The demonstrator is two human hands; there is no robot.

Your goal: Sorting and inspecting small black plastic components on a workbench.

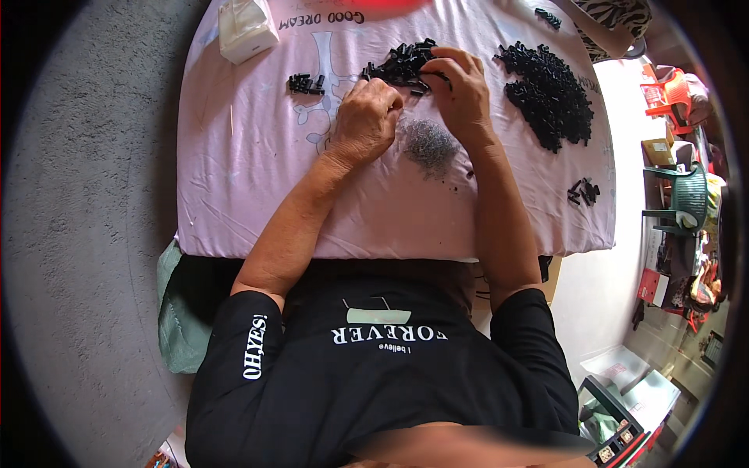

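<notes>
My left hand (pixel 365 118) is closed in a pinch at the near left edge of a heap of small black cylindrical parts (pixel 406 62). What its fingertips hold, if anything, is hidden. My right hand (pixel 464 95) curls over the right side of the same heap, with a small black part (pixel 445 79) showing between its fingers. Just nearer to me, between the two hands, lies a loose pile of tiny grey metal pieces (pixel 431 148). A smaller cluster of black parts (pixel 307 83) sits left of my left hand.
A large pile of black parts (pixel 550 93) covers the table's right side, with a few more (pixel 583 191) nearer me. A white tissue pack (pixel 248 31) stands far left on the pink cloth (pixel 234 203). Another person's arm (pixel 608 37) rests at the far right corner.
</notes>
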